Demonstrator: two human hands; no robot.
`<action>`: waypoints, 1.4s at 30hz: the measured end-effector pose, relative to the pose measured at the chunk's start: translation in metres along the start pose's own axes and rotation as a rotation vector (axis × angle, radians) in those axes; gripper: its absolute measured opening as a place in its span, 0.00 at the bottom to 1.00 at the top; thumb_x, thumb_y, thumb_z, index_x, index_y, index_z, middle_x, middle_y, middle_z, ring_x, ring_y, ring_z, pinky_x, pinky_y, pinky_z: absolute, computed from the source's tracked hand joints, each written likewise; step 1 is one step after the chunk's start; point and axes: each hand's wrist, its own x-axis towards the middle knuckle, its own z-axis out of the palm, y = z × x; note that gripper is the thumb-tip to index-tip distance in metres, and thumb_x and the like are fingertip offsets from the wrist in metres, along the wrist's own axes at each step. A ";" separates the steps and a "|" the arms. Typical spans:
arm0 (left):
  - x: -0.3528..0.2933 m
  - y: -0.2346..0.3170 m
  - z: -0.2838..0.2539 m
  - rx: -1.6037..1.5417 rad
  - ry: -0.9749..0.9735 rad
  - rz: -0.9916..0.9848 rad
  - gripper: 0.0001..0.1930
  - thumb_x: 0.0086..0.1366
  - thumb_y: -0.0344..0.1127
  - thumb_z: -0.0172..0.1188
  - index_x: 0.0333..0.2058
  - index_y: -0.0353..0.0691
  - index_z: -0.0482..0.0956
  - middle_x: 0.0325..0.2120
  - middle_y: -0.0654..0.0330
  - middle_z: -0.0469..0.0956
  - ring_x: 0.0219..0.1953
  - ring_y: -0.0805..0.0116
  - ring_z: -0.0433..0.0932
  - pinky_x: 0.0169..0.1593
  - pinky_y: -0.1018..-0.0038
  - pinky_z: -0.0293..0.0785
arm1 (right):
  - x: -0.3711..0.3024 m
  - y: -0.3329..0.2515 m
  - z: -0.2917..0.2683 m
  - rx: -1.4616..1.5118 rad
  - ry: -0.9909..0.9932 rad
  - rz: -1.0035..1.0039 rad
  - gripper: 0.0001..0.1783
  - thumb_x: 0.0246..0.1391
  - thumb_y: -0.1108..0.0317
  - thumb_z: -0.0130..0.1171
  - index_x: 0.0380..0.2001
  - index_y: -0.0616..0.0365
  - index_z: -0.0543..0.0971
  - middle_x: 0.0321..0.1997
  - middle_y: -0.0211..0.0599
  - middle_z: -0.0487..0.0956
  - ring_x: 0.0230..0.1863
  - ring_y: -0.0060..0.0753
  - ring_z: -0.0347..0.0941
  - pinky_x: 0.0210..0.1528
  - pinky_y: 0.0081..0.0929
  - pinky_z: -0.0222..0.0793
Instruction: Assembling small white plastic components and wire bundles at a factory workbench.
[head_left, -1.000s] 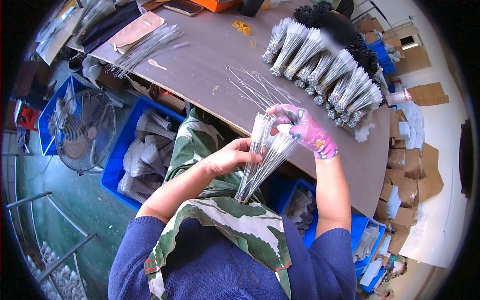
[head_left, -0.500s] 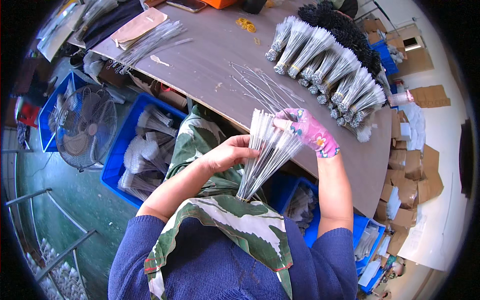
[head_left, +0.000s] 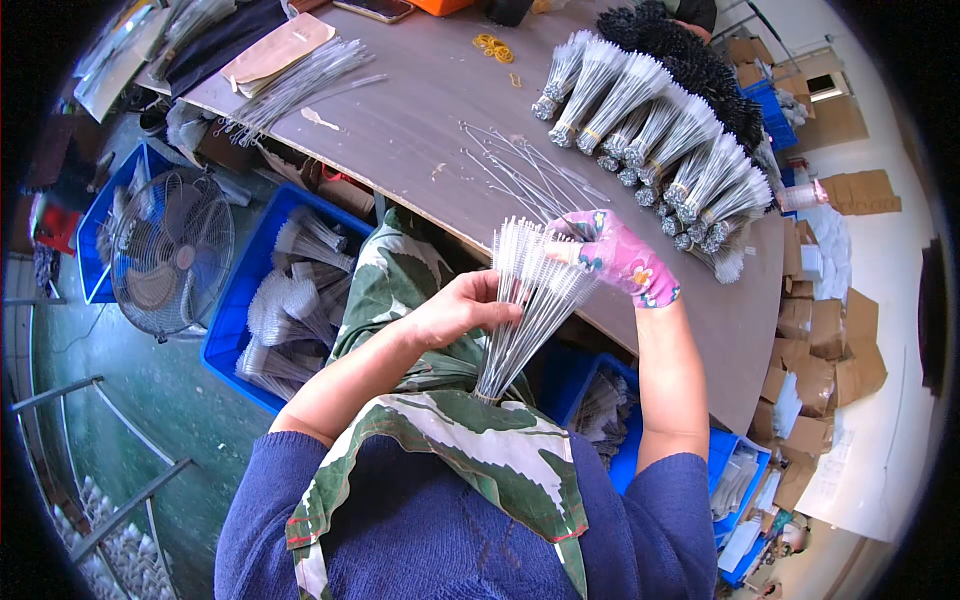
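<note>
A fanned bundle of white-bristled wire brushes (head_left: 530, 318) stands over my lap, its wire ends gathered low against the camouflage apron (head_left: 450, 430). My bare left hand (head_left: 465, 312) is closed around the left side of the bundle, thumb across the wires. My right hand (head_left: 612, 258), in a pink flowered glove, pinches at the bristle tops on the right side. Just beyond the gloved hand, several loose wire brushes (head_left: 525, 170) lie on the grey table (head_left: 400, 140).
Tied brush bundles (head_left: 640, 130) stand in rows at the table's far right, with black brushes (head_left: 690, 65) behind. Yellow rubber bands (head_left: 491, 47) lie farther back. A blue crate (head_left: 225, 335) of brushes and a fan (head_left: 172, 255) stand at left. Cardboard boxes (head_left: 815, 350) line the right.
My gloved right hand has shifted slightly up at the bristle tops. The left hand keeps its hold, and the bundle's tops have moved a little to the left.
</note>
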 end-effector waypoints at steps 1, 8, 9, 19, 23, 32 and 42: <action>-0.001 -0.001 0.002 0.000 0.000 0.000 0.13 0.54 0.29 0.65 0.37 0.37 0.74 0.32 0.67 0.76 0.34 0.81 0.73 0.42 0.78 0.71 | -0.001 -0.003 0.000 0.002 -0.001 0.053 0.12 0.45 0.65 0.64 0.30 0.62 0.79 0.23 0.26 0.76 0.28 0.15 0.69 0.33 0.20 0.66; -0.006 0.002 0.019 0.519 0.121 0.199 0.13 0.58 0.35 0.62 0.38 0.33 0.75 0.29 0.63 0.77 0.32 0.79 0.72 0.39 0.79 0.71 | 0.005 -0.002 0.005 -0.033 -0.101 0.009 0.18 0.46 0.68 0.62 0.42 0.62 0.78 0.31 0.29 0.80 0.34 0.18 0.73 0.39 0.19 0.68; -0.007 0.003 0.017 0.518 0.122 0.199 0.13 0.58 0.35 0.62 0.38 0.33 0.75 0.29 0.63 0.77 0.32 0.79 0.72 0.39 0.79 0.71 | 0.004 0.001 0.002 -0.033 -0.102 0.009 0.18 0.46 0.68 0.62 0.42 0.62 0.78 0.31 0.29 0.80 0.34 0.18 0.73 0.39 0.19 0.68; -0.012 -0.046 0.003 -0.276 -0.212 -0.211 0.33 0.56 0.45 0.60 0.57 0.34 0.60 0.51 0.49 0.68 0.52 0.62 0.70 0.57 0.65 0.63 | -0.006 -0.004 -0.003 0.097 -0.202 -0.116 0.17 0.44 0.76 0.64 0.41 0.64 0.77 0.38 0.31 0.79 0.43 0.20 0.71 0.48 0.22 0.66; -0.007 -0.043 0.015 -0.607 -0.473 -0.473 0.29 0.57 0.42 0.59 0.54 0.33 0.63 0.41 0.53 0.75 0.43 0.62 0.75 0.52 0.66 0.68 | -0.011 -0.021 -0.001 0.037 -0.212 -0.204 0.17 0.42 0.77 0.65 0.40 0.65 0.77 0.37 0.31 0.79 0.43 0.20 0.71 0.48 0.22 0.66; 0.024 -0.011 0.010 -0.051 0.214 0.098 0.14 0.61 0.39 0.57 0.42 0.38 0.74 0.30 0.65 0.75 0.31 0.77 0.72 0.37 0.77 0.69 | -0.028 0.034 0.003 0.339 0.925 -0.482 0.11 0.55 0.61 0.56 0.37 0.55 0.78 0.29 0.27 0.76 0.25 0.14 0.69 0.25 0.12 0.62; 0.042 -0.026 0.032 -0.012 0.543 0.428 0.14 0.61 0.33 0.58 0.44 0.33 0.72 0.36 0.61 0.77 0.38 0.76 0.73 0.44 0.77 0.69 | -0.002 0.069 0.091 0.253 0.986 -0.289 0.13 0.51 0.70 0.60 0.41 0.61 0.75 0.36 0.30 0.77 0.36 0.21 0.71 0.41 0.21 0.67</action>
